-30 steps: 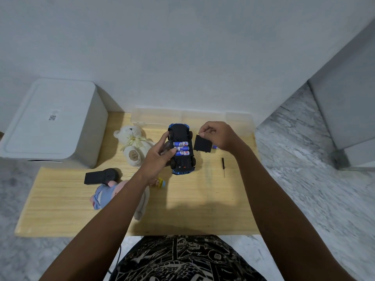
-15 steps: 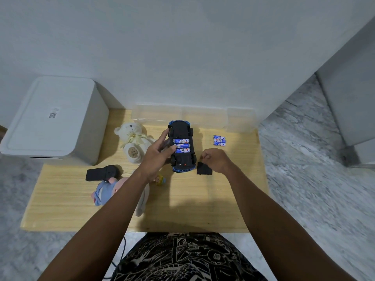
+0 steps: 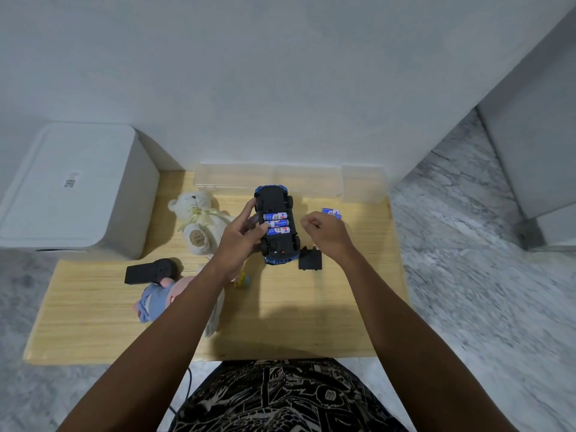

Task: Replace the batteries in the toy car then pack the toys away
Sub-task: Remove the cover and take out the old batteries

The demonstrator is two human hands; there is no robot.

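The blue toy car (image 3: 277,226) is upside down above the wooden table (image 3: 280,313), its battery bay uncovered with three blue-and-white batteries showing. My left hand (image 3: 241,236) grips the car from its left side, thumb by the batteries. My right hand (image 3: 324,233) hovers just right of the car with its fingers curled, and nothing shows in it. The black battery cover (image 3: 310,258) lies flat on the table below that hand. Two spare batteries (image 3: 331,212) lie to the right, near the back.
A clear plastic container (image 3: 268,179) stands along the wall behind the car. A white teddy bear (image 3: 199,226), a black remote (image 3: 149,271), a blue-and-pink plush (image 3: 156,297) and a small yellow toy (image 3: 241,280) lie on the left. A white box (image 3: 71,188) stands beside the table.
My right hand set the black cover down on the table right of the car, let go of it and rose toward the car. The left hand kept holding the car.
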